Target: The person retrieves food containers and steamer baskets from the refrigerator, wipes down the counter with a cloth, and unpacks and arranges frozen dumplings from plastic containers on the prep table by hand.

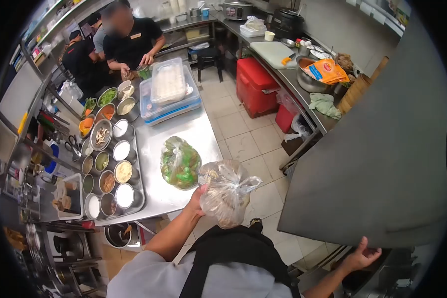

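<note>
My left hand (198,201) grips a knotted clear plastic bag (226,193) from its left side, holding it up in front of my apron. Brownish contents show through the plastic, but I cannot make out what they are. Just beyond it, on the steel table (198,134), lies another tied bag (180,163) with green pieces inside. At the lower right, my right hand (360,258) is at the bottom edge of a large grey door-like panel (367,164), its fingers apart and nothing held in them.
A tray of several metal containers (125,195) lines the table's left side. Stacked lidded plastic boxes (169,92) sit farther back, near a person in black (139,42). Across the tiled aisle, a red cooler (256,87) stands under a counter bearing a white cutting board (273,53).
</note>
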`<state>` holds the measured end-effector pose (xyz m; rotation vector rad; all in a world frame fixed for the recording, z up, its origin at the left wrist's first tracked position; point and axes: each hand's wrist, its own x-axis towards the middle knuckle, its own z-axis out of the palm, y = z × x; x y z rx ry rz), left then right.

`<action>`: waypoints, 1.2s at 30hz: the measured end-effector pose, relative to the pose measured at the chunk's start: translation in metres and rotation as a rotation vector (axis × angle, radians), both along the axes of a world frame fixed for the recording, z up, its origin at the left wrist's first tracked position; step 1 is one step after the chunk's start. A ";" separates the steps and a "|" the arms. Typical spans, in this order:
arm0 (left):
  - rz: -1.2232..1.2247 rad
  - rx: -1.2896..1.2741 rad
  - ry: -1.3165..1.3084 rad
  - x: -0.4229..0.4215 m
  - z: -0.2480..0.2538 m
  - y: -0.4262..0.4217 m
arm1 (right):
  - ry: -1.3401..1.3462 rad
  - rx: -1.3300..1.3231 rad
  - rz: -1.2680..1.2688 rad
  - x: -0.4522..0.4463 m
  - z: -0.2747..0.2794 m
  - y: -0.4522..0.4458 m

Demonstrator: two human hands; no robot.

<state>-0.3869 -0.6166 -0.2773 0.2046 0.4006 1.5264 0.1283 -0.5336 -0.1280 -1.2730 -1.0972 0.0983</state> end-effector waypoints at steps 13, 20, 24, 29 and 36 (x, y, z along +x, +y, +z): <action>0.018 -0.104 0.326 -0.089 -0.008 -0.021 | -0.206 -0.024 0.365 -0.235 0.025 -0.055; 0.153 -0.188 0.343 -0.083 -0.004 -0.039 | -0.174 -0.451 0.749 -0.269 -0.042 -0.070; 0.062 -0.078 0.370 -0.063 0.018 -0.058 | -0.101 -0.694 1.115 -0.288 -0.076 -0.080; -0.151 0.062 0.279 0.004 0.049 -0.042 | -0.014 -0.659 1.281 -0.293 -0.099 -0.097; -0.353 0.125 0.575 0.092 0.110 0.019 | 0.594 -0.533 0.920 -0.217 -0.056 -0.094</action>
